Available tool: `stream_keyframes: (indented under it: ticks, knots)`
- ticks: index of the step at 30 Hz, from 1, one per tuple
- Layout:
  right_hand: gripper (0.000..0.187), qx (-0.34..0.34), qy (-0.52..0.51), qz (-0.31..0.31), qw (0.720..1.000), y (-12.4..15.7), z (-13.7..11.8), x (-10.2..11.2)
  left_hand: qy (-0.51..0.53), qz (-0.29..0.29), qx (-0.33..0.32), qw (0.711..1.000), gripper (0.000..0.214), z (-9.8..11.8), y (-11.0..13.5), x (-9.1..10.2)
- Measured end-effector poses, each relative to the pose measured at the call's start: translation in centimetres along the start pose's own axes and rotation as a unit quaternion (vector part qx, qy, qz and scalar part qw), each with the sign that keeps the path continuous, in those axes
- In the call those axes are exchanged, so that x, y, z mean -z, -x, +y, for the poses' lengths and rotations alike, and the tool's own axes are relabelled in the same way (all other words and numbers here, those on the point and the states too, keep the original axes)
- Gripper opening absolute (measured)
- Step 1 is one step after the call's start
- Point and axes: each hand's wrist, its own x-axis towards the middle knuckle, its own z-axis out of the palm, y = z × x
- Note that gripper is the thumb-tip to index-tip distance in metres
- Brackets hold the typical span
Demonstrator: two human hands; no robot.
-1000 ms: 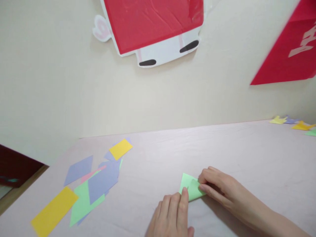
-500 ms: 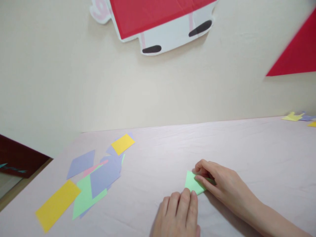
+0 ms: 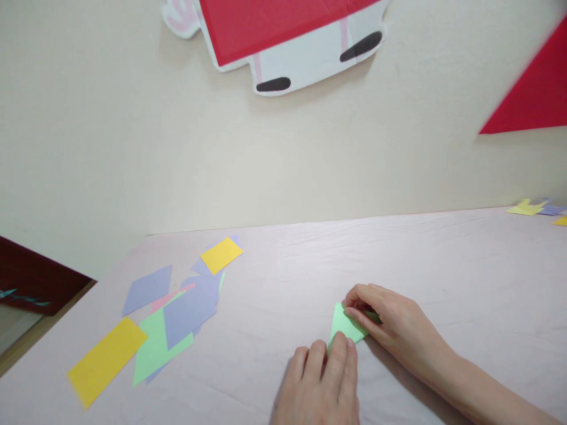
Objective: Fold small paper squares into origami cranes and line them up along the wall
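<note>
A small folded green paper (image 3: 344,323) lies on the pale pink table (image 3: 465,277) near its front edge. My right hand (image 3: 390,321) rests on its right side, fingers curled and pressed down on the fold. My left hand (image 3: 323,383) comes in from the bottom edge, fingers together, with its fingertips pushing on the paper's near corner. Part of the green paper is hidden under my right fingers.
Several loose paper strips lie at the left: a yellow strip (image 3: 106,360), a green strip (image 3: 155,348), lilac pieces (image 3: 188,307), another yellow piece (image 3: 221,255). Folded paper shapes (image 3: 527,208) sit at the far right. Red and white decorations (image 3: 283,35) hang on the wall.
The green paper has been folded smaller, into a narrow triangle. Both hands have shifted slightly right and up on it. The camera view tilted a little.
</note>
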Motion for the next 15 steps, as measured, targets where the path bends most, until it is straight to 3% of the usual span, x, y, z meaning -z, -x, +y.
stream_keyframes:
  ticks: [15]
  knots:
    - [0.012, 0.005, 0.015, 0.006, 1.000, 0.15, -0.17, 0.05, -0.038, -0.021, -0.017, 0.999, 0.037, 0.07, -0.54, 0.54]
